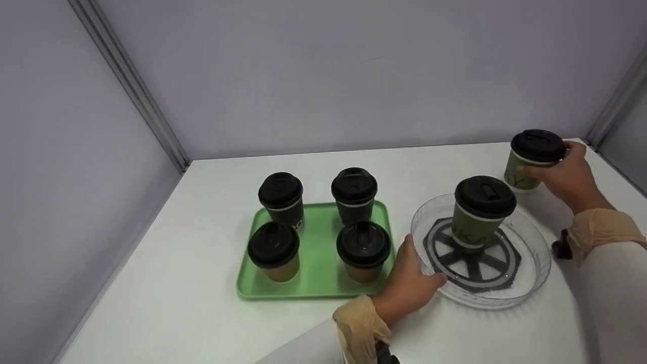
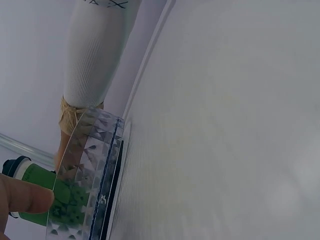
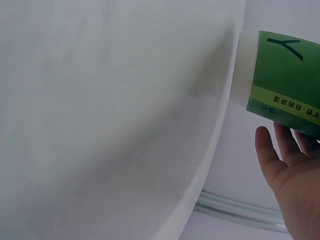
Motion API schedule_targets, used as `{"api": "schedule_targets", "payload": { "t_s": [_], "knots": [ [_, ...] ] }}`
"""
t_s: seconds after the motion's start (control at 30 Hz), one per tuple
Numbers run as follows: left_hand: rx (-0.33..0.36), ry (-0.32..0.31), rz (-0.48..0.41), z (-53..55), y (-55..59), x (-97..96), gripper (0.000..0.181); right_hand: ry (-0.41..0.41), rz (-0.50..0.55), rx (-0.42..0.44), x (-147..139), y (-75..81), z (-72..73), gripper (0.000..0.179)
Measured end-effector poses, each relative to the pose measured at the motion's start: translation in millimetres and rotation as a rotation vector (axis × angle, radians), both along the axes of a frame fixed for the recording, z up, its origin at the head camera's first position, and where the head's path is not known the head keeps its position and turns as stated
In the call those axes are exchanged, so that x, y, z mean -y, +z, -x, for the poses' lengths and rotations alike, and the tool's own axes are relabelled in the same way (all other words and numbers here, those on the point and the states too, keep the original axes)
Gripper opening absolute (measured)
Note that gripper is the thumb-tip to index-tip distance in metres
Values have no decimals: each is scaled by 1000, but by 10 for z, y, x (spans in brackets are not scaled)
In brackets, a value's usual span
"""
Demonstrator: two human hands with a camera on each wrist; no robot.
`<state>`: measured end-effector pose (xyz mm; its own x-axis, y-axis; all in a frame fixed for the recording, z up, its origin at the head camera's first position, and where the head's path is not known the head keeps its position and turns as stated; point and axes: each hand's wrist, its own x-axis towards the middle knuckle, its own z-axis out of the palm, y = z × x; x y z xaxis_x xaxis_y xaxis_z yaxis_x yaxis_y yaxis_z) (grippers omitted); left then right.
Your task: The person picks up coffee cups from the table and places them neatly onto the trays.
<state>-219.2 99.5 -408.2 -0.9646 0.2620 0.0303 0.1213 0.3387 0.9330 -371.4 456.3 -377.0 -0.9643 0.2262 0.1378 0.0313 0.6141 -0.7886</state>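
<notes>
My right hand (image 1: 571, 174) holds a green paper coffee cup (image 1: 515, 173) with a black lid at the back right, thumb across its near side. In the right wrist view this green cup (image 3: 287, 80) shows a dark Y, with fingertips along its side. My left hand (image 1: 408, 280) rests against the near left side of a clear round turntable (image 1: 542, 263), thumb and fingers spread along its wall. In the left wrist view, my thumb (image 2: 30, 197) is at the clear rim. Another black-lidded green cup (image 1: 472, 230) stands upright on the turntable's dark spoked base.
Left of the turntable lies a green tray (image 1: 319, 253). It bears two dark cups (image 1: 288, 215) at the back and two brown cups (image 1: 283, 270) in front, all with black lids. Pale walls (image 1: 354, 76) enclose the white table (image 1: 192, 283) behind and at both sides.
</notes>
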Motion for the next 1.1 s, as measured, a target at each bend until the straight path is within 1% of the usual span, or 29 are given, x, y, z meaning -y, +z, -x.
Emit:
{"api": "schedule_targets", "payload": {
  "t_s": [0.1,0.2,0.33,0.43,0.53,0.63,0.8,0.97,1.03,1.1],
  "knots": [
    [-2,-5,-7,14,-2,8,92,-9,25,-14,-39,22,-62,120],
    [5,-5,-11,31,-1,17,92,-7,84,-27,-74,43,-125,118],
    [29,0,-19,53,0,30,90,-2,175,-66,-96,50,-213,108],
    [44,4,-22,67,5,37,90,-5,194,-92,-98,37,-278,102],
    [40,8,-18,77,8,38,91,-12,189,-100,-101,18,-346,101],
    [34,4,-21,85,7,42,91,3,197,-124,-106,4,-420,97],
    [32,-3,-24,101,0,57,90,58,227,-182,-96,5,-524,81],
    [33,-3,-25,114,-14,62,90,88,236,-196,-80,29,-618,76],
    [32,2,-23,114,-16,59,90,103,270,-206,-80,38,-662,74],
    [32,4,-19,117,-20,56,89,132,339,-233,-78,39,-712,71]
  ]
}}
